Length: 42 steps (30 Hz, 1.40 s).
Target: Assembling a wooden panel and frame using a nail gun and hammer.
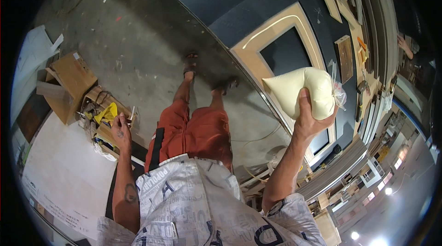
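My right hand (313,116) grips a plump plastic bag (294,87) filled with cream-coloured paste. The bag tapers to a point at its left end, and its gathered, tied clear end (340,96) sticks out past my fingers. It is held above a pale wooden frame (251,61) lying on the dark worktable. Along the far part of the frame runs a curved cream bead (276,22). My left hand (120,131) hangs low on the left with its fingers curled, over a yellow item (107,113); whether anything is in it is hidden.
A dark table (248,2) carries a small wood block (344,59), a dark-handled tool (361,101) and long strips (380,25) at its right. Left on the floor stand a cardboard box (73,78) and a cluttered bin, beside a large white board (64,167). Another person's hand (405,47) shows far right.
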Tool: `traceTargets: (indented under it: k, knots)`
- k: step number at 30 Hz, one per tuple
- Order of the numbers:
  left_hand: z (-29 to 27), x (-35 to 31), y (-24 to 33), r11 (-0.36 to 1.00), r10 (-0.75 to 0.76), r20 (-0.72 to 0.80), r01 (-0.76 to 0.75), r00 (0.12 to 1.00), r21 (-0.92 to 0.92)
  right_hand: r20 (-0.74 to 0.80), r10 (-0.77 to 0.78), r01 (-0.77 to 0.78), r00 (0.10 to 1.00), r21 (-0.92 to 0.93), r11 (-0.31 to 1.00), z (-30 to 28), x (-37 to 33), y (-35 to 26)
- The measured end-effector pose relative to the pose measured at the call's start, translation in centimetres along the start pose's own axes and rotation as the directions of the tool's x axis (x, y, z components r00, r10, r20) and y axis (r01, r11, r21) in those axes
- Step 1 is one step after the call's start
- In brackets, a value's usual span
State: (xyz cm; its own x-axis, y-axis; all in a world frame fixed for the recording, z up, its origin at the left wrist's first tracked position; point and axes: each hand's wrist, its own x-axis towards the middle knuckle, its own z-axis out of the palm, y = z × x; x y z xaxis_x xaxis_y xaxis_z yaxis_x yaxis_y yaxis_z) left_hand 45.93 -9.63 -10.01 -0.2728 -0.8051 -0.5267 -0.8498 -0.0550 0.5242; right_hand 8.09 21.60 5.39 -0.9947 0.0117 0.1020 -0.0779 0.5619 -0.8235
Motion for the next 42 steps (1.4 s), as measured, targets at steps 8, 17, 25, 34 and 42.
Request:
traceTargets:
  k: [8,17,25,34,42]
  knots:
    - [-0.2,-0.4,-0.7,0.995,-0.074,-0.030,0.072,0.997,-0.070,0.026,-0.058,0.056,0.998,0.052,0.997,2.7,1.2,-1.6]
    - [-0.6,-0.4,-1.1,0.991,-0.071,-0.041,0.066,0.997,-0.113,0.077,-0.082,0.083,0.994,-0.002,0.997,4.5,2.0,-2.5]
    - [-0.8,0.0,-1.1,0.982,-0.133,-0.035,0.127,0.991,-0.142,0.082,-0.132,0.134,0.988,-0.021,0.991,5.4,2.8,-2.9]
    - [-1.0,0.0,-0.1,0.994,-0.106,-0.052,0.104,0.993,-0.043,0.053,-0.095,0.096,0.994,-0.017,0.995,5.5,3.5,-2.3]
    - [-0.9,0.5,0.0,0.983,-0.106,-0.035,0.099,0.994,-0.156,0.046,-0.111,0.112,0.993,-0.018,0.994,6.1,4.8,-1.8]
